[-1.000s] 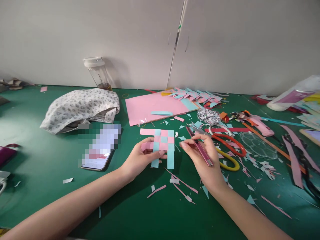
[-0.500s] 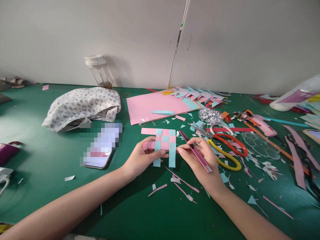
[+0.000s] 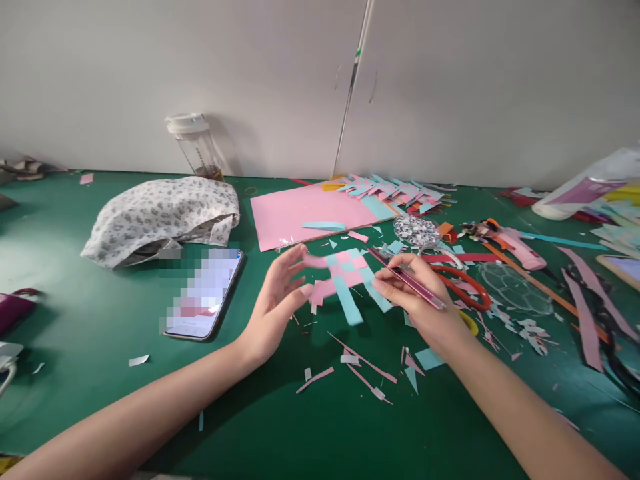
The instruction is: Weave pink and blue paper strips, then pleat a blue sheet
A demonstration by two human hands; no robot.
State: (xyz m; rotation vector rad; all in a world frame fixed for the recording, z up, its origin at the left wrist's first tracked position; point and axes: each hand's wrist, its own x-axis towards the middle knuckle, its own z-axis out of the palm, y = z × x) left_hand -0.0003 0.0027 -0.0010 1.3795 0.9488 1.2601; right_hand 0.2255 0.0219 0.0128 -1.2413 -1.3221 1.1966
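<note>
A small woven piece of pink and light-blue paper strips (image 3: 346,265) hangs tilted between my hands, its strip ends loose. My right hand (image 3: 417,287) grips a slim pink craft knife (image 3: 413,283), and its thumb and fingertips are at the weave's right edge, seemingly pinching it. On the other side, my left hand (image 3: 274,310) is open, fingers apart, beside the loose pink strip ends. Whether its fingertips touch them I cannot tell. Pink and white paper scraps (image 3: 363,360) lie on the green table below.
Behind the hands lies a pink sheet (image 3: 285,210) with a woven paper strip (image 3: 395,190) at its end. To the left are a phone (image 3: 205,293), a patterned cloth pouch (image 3: 163,217) and a bottle (image 3: 195,147). Scissors (image 3: 465,287) and a pink glue gun (image 3: 515,247) lie right.
My left hand has let go of the woven piece and opened. The piece has turned and shifted right, toward my right hand, which has moved slightly right with the knife.
</note>
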